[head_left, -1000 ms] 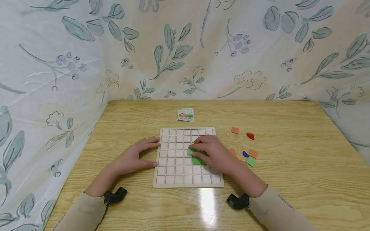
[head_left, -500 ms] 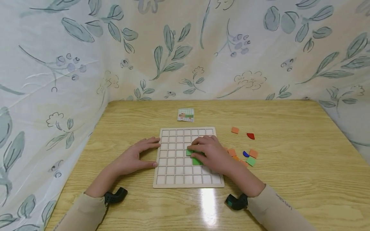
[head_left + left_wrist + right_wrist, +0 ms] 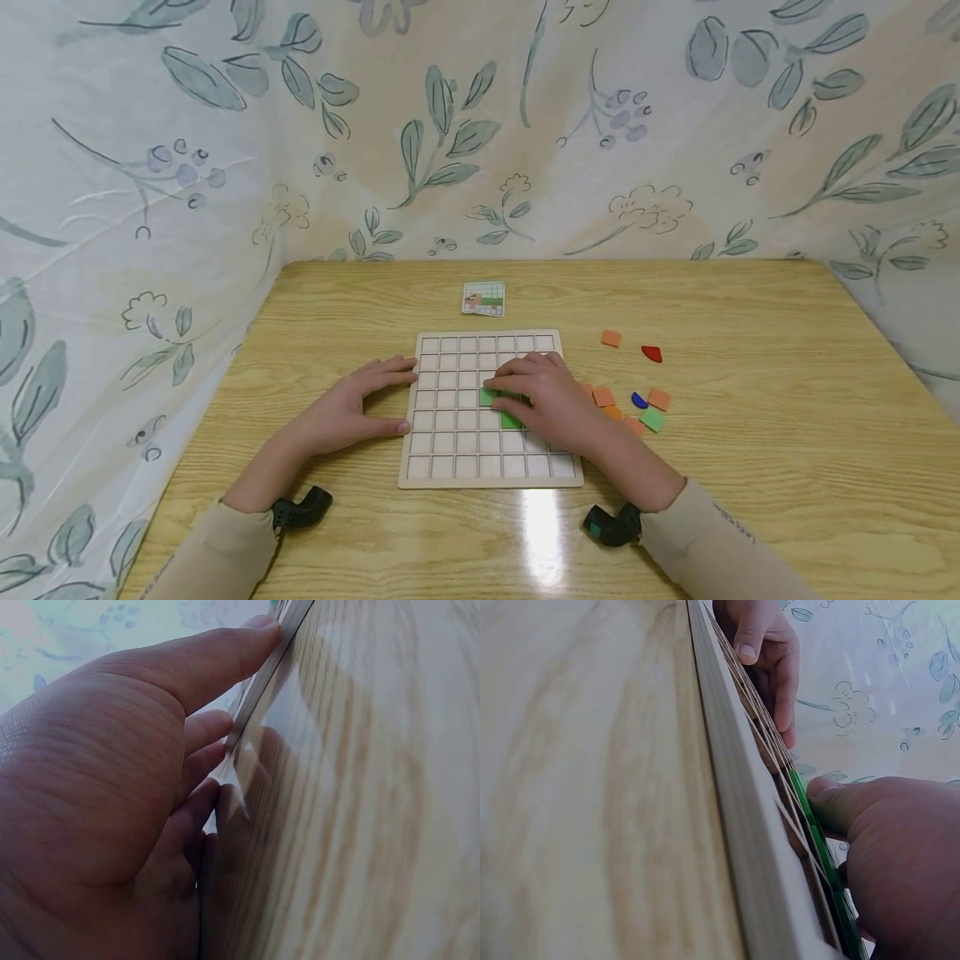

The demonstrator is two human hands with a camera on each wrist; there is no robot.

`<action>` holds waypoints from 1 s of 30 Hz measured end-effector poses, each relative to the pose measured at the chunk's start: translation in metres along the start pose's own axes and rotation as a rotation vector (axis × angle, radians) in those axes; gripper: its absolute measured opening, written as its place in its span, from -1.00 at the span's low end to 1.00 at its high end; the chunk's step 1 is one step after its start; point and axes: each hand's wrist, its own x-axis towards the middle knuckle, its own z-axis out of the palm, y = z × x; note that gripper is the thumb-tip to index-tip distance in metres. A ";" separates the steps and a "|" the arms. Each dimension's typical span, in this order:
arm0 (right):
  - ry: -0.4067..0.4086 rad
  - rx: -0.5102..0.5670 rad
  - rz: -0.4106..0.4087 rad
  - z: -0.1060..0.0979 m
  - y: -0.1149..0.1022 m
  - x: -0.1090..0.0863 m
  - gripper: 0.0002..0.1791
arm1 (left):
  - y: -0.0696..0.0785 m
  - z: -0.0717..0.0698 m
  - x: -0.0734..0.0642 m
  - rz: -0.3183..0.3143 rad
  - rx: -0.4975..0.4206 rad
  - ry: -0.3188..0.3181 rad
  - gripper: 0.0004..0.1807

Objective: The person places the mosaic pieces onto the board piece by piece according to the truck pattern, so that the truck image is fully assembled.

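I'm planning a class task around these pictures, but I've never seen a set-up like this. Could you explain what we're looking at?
There is no robot here, only a person's bare left hand and right hand. The wide picture comes from a camera worn on the head, looking forward and down. The two close, tilted pictures come from cameras worn on each wrist.

On the wooden table lies a pale gridded board. Beyond it is a small printed card; to its right are loose orange tiles, a red piece and a blue piece.

The left hand holds nothing; its fingers touch the board's left edge. The right hand pinches a light green tile at the grid, near a brighter green tile.
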 end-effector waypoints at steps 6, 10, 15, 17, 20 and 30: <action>0.006 -0.007 -0.002 0.001 0.001 0.000 -0.71 | 0.001 0.000 0.000 -0.005 -0.003 0.000 -0.16; 0.006 -0.006 0.003 0.002 0.001 0.000 -0.74 | 0.001 0.000 0.000 -0.004 0.002 0.002 -0.16; 0.009 0.005 0.012 0.002 0.000 0.000 -0.74 | 0.001 0.000 0.000 0.006 -0.004 0.004 -0.16; 0.008 0.002 0.007 0.002 0.000 0.001 -0.75 | 0.001 -0.001 0.000 0.006 -0.006 0.004 -0.16; 0.014 -0.011 -0.007 0.002 -0.001 0.001 -0.76 | 0.001 -0.001 0.001 0.004 -0.003 0.003 -0.15; 0.049 -0.002 -0.002 0.000 -0.002 -0.001 -0.77 | 0.004 -0.001 0.000 -0.005 -0.009 -0.002 -0.15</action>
